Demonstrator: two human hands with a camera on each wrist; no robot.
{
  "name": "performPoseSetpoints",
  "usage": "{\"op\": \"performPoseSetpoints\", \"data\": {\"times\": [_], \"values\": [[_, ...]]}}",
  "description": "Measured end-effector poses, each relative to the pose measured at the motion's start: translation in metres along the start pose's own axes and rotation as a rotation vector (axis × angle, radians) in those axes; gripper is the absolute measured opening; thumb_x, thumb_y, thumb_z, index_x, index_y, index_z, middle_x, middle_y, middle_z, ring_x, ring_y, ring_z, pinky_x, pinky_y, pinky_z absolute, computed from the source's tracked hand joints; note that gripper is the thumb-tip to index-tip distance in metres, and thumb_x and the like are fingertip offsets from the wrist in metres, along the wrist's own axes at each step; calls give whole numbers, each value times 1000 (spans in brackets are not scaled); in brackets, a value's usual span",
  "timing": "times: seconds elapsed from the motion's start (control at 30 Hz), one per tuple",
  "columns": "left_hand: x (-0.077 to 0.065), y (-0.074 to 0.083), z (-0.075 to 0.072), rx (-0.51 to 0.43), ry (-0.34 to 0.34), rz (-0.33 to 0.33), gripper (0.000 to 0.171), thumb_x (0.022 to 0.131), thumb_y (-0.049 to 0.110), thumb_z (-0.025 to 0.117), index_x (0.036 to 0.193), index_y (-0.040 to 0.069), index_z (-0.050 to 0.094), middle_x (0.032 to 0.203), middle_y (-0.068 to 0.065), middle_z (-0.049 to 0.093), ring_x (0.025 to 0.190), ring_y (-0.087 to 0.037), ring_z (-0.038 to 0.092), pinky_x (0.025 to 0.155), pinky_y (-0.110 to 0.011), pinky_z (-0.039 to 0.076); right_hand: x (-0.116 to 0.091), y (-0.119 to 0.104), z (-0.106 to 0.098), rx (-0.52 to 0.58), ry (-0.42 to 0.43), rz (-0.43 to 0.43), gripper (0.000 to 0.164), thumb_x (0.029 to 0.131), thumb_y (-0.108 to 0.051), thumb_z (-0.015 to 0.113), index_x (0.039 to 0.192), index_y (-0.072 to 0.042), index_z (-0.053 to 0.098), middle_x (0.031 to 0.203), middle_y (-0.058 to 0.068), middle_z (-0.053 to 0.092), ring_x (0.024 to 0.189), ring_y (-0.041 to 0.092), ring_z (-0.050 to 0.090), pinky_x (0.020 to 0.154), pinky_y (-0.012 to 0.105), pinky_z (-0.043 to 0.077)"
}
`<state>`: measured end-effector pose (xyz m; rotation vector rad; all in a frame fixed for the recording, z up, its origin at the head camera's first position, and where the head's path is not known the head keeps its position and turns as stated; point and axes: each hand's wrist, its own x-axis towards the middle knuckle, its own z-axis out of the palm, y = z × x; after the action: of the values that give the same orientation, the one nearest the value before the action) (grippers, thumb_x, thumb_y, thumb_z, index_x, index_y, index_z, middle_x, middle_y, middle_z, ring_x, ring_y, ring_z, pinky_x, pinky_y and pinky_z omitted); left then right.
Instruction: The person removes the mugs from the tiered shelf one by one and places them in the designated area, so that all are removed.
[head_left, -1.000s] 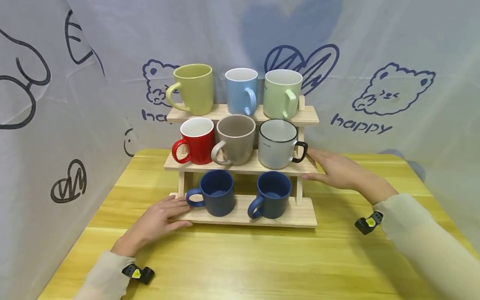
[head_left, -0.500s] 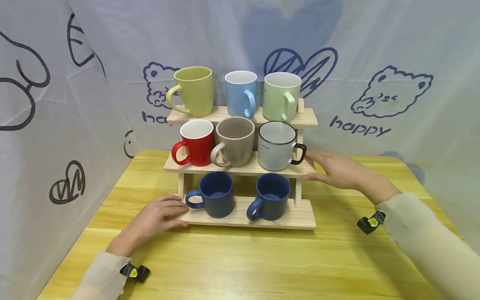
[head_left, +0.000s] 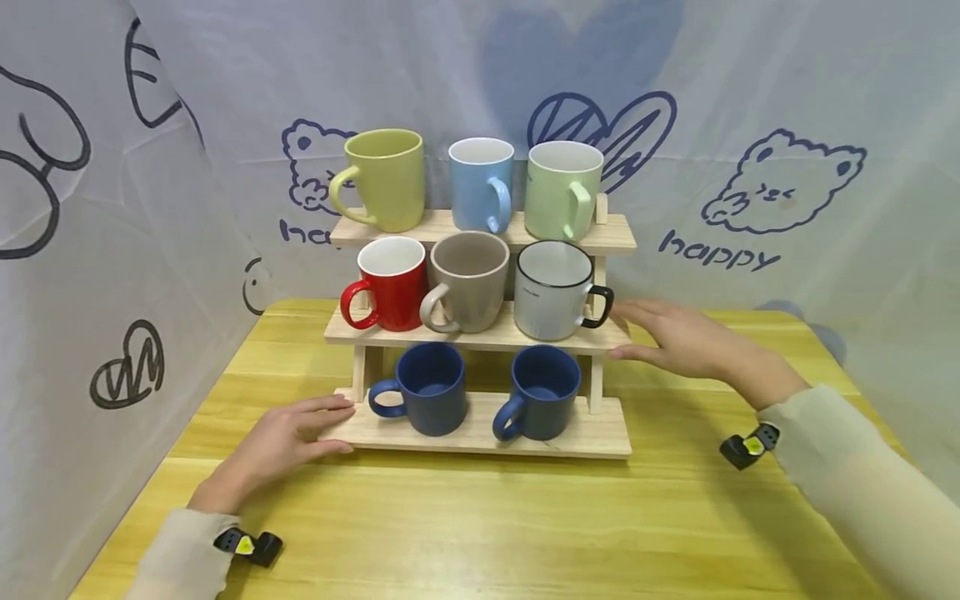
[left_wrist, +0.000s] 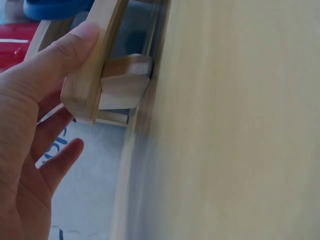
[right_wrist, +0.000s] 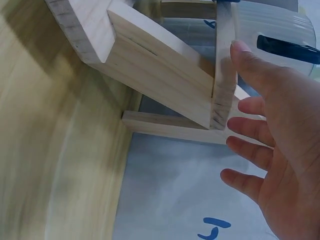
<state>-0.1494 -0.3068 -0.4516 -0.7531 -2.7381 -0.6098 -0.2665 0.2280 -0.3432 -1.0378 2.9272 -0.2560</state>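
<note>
A three-tier wooden rack (head_left: 480, 446) stands on the table with several mugs on it. My left hand (head_left: 281, 442) is at the left end of its bottom shelf, fingers loosely extended; in the left wrist view the thumb (left_wrist: 82, 37) lies along the shelf's edge. My right hand (head_left: 678, 342) is beside the right end of the middle shelf, fingers spread and relaxed, near the black handle of the white mug (head_left: 551, 292). Two dark blue mugs (head_left: 431, 392) are on the bottom tier. A red mug (head_left: 393, 283) and a taupe mug (head_left: 471, 283) share the middle tier.
On the top tier are a yellow-green mug (head_left: 386, 179), a light blue mug (head_left: 480, 183) and a pale green mug (head_left: 562, 187). Behind the wooden table (head_left: 480, 533) hangs a white cloth (head_left: 787, 275) with drawings; it also borders the left side.
My left hand has slid left, from over the bottom shelf's surface to its left end. The right hand has shifted slightly right. The rack and mugs keep their places.
</note>
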Motion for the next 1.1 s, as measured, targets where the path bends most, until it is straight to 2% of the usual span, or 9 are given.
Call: {"op": "performPoseSetpoints", "data": {"times": [0.1,0.27,0.4,0.5,0.6,0.67,0.9,1.1], "values": [[-1,-3,1,-35,11,5,50,76,33,84,119,12,72,125,2,66,117,-28,61,96,-47,51,-1,-1,-4,4,21,-3,76,94,-58,55,146,-3,43,148,22,42,135,44,38,112,58,30],[2,0,1,-47,13,-8,49,74,32,85,116,9,73,122,0,67,114,-29,62,94,-49,52,-2,-1,-16,15,90,-32,66,96,-46,59,144,-2,46,145,22,45,134,43,40,113,58,30],[1,3,0,-46,-2,-81,55,73,38,85,117,8,72,124,-5,64,113,-32,61,94,-53,51,-3,-4,-26,12,118,-38,63,97,-43,60,144,-4,47,144,20,47,133,43,41,112,59,30],[2,3,-2,-34,-43,-149,70,74,50,81,128,8,64,133,-11,59,120,-36,55,98,-58,47,-3,-6,-33,14,129,-28,61,97,-43,60,143,-5,49,143,19,49,132,42,42,112,59,31],[4,3,-4,-16,-98,-189,84,77,60,74,139,7,55,143,-13,51,129,-39,48,104,-60,41,-4,-6,-40,11,142,-22,60,97,-43,60,142,-5,50,143,19,49,132,40,43,112,58,32],[4,2,-5,4,-127,-194,88,78,63,70,142,7,51,146,-14,47,131,-40,45,105,-61,39,-4,-7,-43,4,150,-17,59,97,-44,60,142,-6,50,142,18,50,132,40,43,111,58,32],[6,4,-5,75,-149,-175,87,80,68,65,142,9,53,145,-9,49,130,-37,47,104,-58,42,-1,-13,-54,34,210,-1,55,97,-43,59,140,-8,53,140,16,52,129,39,46,109,59,35],[5,5,-5,125,-155,-148,86,82,68,63,141,6,53,144,-10,51,129,-36,48,103,-57,43,8,-23,-64,125,228,81,58,97,-47,57,141,-9,53,141,17,51,126,41,48,105,61,39]]}}
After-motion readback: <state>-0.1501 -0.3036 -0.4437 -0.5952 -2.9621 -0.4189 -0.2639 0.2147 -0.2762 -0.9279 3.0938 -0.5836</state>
